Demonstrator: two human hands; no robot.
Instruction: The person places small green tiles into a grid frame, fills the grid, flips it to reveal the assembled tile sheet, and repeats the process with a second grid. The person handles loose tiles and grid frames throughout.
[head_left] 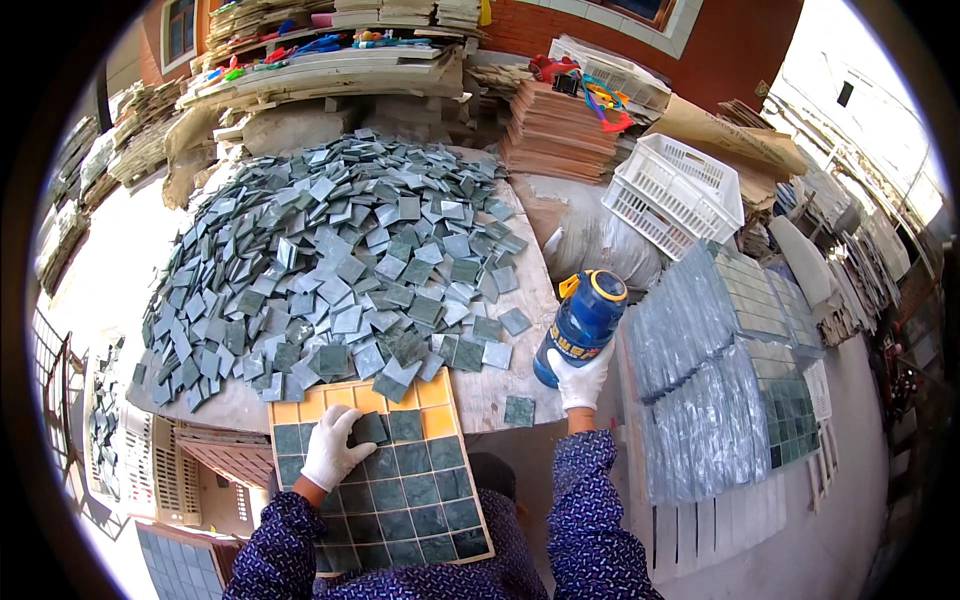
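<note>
Right fingers (604, 357) wrapped around blue bottle (585, 315); tile (371, 429) pinched by left fingers (343, 418) at yellow tray (439, 421) mostly filled with green tiles (421, 489).

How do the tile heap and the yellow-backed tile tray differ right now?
The tile heap lies jumbled at mixed angles, while most of the tile tray is filled with flat tiles in straight rows. The heap spreads over the table; the tray sits at its near edge. The left hand is over the tray, while no hand is on the heap. Both contain square, grey-green tiles.
</note>
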